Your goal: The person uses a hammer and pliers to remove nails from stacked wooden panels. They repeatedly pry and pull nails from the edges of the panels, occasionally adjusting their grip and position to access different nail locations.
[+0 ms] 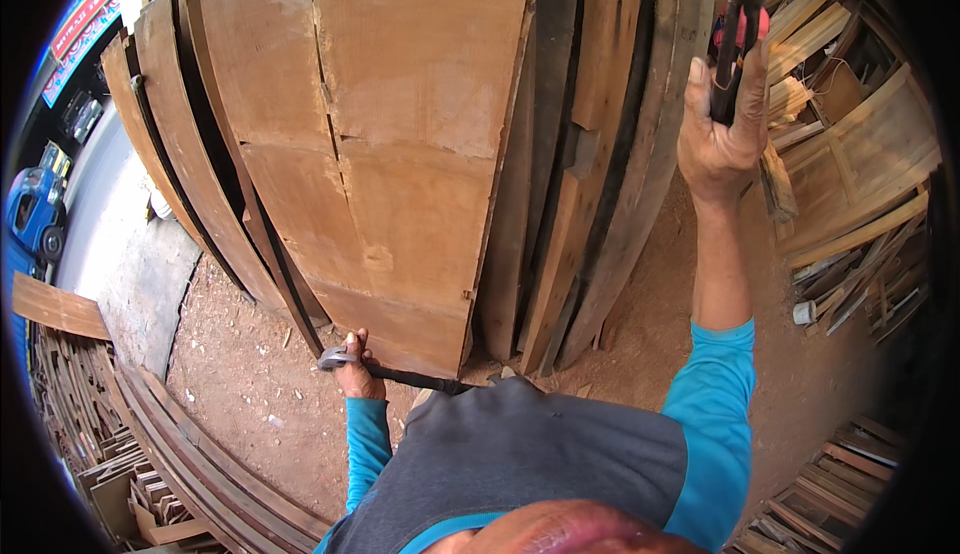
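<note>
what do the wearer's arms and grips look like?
Left sleeve is plain teal-blue, ending near the wrist. Right sleeve matches but stops partway along the forearm. Shirt body is dark grey. Left grip and right grip are ungloved.

Upper garment: shirt [540, 454] with charcoal-grey body, cloth matte and creased along its far edge. Right sleeve [715, 394] turquoise, joined at a visible seam, ending on the forearm. Left sleeve [367, 444] matching, ending near the wrist. Neckband [440, 532], near side: turquoise. Left hand [358, 382] and right hand [722, 159]: bare.
</note>
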Available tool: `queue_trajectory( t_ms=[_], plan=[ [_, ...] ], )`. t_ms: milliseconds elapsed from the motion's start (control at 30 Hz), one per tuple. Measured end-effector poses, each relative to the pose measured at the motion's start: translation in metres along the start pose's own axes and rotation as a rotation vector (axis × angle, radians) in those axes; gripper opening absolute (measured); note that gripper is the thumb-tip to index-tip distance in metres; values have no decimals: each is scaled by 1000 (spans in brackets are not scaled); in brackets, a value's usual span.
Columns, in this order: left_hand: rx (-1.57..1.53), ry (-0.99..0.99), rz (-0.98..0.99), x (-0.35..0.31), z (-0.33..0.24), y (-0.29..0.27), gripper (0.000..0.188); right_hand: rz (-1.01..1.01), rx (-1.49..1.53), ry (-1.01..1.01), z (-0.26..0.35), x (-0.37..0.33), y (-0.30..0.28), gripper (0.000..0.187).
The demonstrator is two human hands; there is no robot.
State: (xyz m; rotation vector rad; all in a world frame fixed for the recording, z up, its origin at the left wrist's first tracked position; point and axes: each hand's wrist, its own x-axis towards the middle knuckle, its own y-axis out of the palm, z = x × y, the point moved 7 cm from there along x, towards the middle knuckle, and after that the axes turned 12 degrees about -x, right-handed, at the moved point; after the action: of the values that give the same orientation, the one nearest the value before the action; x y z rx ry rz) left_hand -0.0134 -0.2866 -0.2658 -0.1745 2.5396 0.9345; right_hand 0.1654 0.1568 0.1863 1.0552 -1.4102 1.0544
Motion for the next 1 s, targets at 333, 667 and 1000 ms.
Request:
queue_trajectory(
  t_ms=[333, 667, 1000],
  plan=[
    [5, 17, -60, -25, 20, -5, 32, 210, -189, -221, -11, -13, 26, 92],
    [-44, 43, -53, -49, 36, -1, 34, 357, -276, -353, -30, -15, 49, 82],
    [-48, 54, -72, -53, 39, -12, 36, 379, -285, -394, -37, -17, 60, 88]
  ],
)
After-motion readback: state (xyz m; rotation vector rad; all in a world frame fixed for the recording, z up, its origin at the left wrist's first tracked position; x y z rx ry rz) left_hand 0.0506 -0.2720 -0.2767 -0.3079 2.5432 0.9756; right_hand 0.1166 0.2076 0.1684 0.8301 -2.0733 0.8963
